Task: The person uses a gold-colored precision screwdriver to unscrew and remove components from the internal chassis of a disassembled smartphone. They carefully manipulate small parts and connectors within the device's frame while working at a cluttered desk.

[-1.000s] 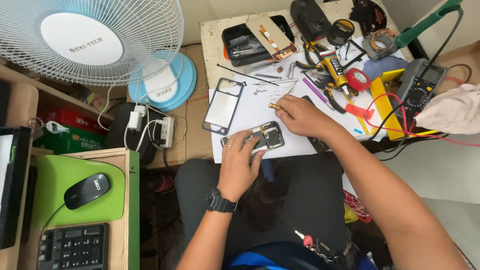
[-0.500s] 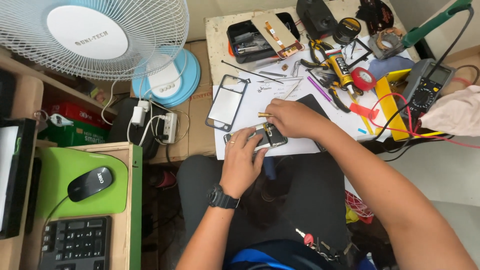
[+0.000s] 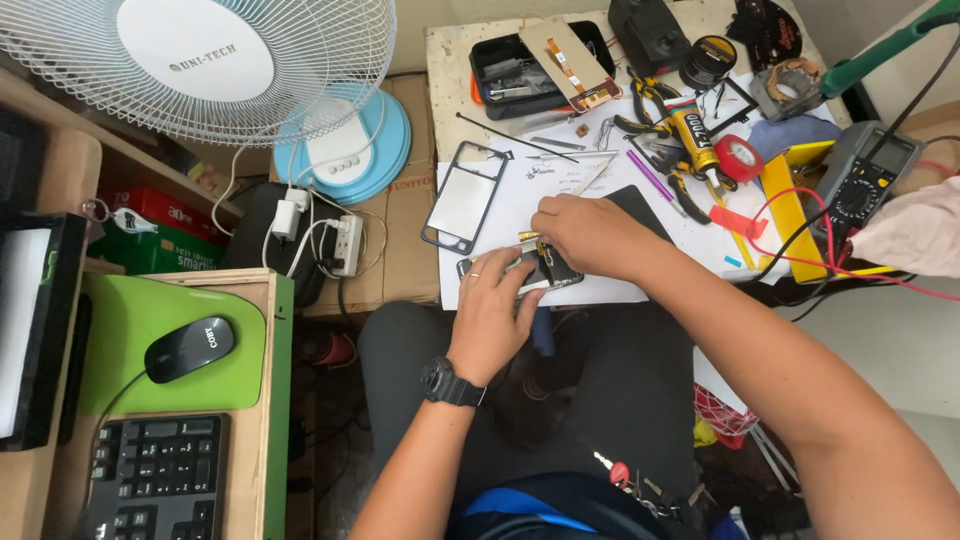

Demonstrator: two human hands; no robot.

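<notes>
An opened phone (image 3: 562, 278) with its inner parts showing lies on a white paper sheet (image 3: 510, 195) at the near edge of a small work table (image 3: 445, 60). My left hand (image 3: 495, 310), with a ring and a black wristwatch, grips the phone's near left end. My right hand (image 3: 590, 235) rests over the phone's far side and pinches a thin tool with a brass-coloured tip (image 3: 527, 237) that points at the phone. A separate dark phone frame (image 3: 463, 198) lies on the paper to the left.
Pliers (image 3: 690, 135), a red tape roll (image 3: 738, 158), a black parts tray (image 3: 520, 70) and a multimeter (image 3: 865, 185) with red leads crowd the table's far and right side. A fan (image 3: 200, 65) and power strip (image 3: 345, 245) stand left. A mouse (image 3: 190, 347) and keyboard (image 3: 155, 480) sit on the left desk.
My right hand has shifted a little to the left, closer over the phone. My left hand keeps its grip on the phone in the same place.
</notes>
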